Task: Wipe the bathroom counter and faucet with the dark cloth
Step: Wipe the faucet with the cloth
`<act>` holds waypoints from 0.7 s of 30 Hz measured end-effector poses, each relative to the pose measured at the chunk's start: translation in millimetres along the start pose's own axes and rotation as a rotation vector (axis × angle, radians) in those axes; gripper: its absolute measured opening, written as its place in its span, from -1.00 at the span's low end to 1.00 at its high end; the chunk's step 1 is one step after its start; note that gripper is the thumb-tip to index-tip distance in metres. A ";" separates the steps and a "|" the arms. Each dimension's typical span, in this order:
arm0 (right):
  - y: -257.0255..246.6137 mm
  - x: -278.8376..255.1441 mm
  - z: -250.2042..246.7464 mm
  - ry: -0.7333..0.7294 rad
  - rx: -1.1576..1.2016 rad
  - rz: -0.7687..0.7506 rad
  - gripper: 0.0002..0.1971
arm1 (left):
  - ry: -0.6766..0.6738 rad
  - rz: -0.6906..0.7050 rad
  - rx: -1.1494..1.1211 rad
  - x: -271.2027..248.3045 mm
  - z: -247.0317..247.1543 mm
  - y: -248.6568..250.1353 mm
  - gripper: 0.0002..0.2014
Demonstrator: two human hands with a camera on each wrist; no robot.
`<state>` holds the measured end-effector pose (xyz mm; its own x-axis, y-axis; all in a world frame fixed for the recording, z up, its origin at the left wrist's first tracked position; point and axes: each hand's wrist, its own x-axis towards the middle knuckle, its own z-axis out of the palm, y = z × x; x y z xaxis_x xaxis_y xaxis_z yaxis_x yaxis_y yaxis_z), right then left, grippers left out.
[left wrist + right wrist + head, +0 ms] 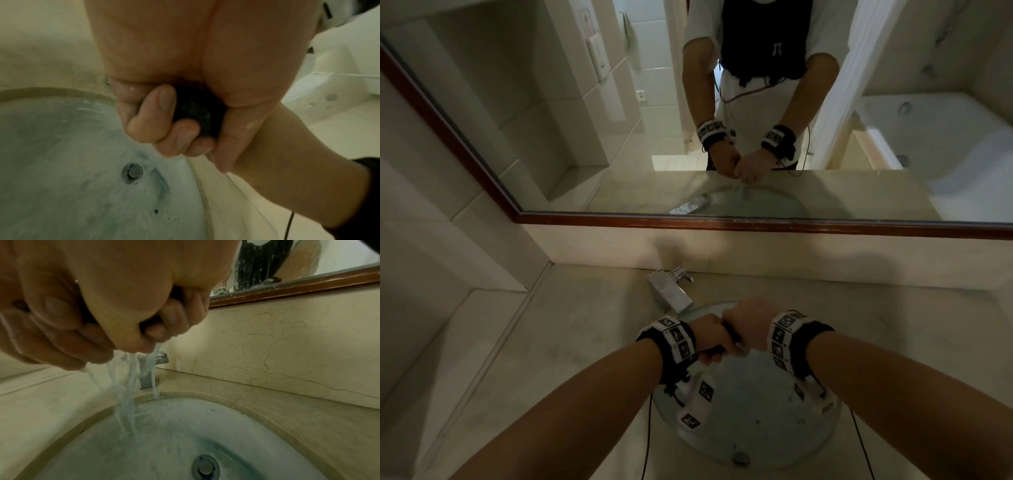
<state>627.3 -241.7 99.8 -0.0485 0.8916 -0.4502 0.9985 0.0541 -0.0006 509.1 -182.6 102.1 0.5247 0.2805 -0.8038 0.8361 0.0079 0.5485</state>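
Observation:
Both hands are clenched together over the sink basin (756, 428). My left hand (710, 342) and right hand (748, 322) each grip one end of the twisted dark cloth (731, 334), which shows only as a dark strip between the fists. In the left wrist view the cloth (197, 108) bulges out dark between curled fingers (156, 116). Water (127, 386) streams from under the right hand (123, 288) into the basin (267, 426). The chrome faucet (671, 289) stands just behind and left of the hands, untouched.
The beige stone counter (571, 329) surrounds the round basin, whose drain plug (741, 457) lies at its near side. A wood-framed mirror (722, 224) runs along the back wall above a low backsplash. A tiled wall closes the left side.

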 end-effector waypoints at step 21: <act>21.2 -6.5 20.4 -0.451 1.876 0.509 -0.14 | 0.594 0.414 1.283 17.1 -7.1 -6.4 -0.71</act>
<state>649.3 -255.5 84.5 -0.0948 0.4971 -0.8625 -0.2949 -0.8415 -0.4526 511.6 -171.0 86.5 0.8803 0.3970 -0.2597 0.3787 -0.9178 -0.1192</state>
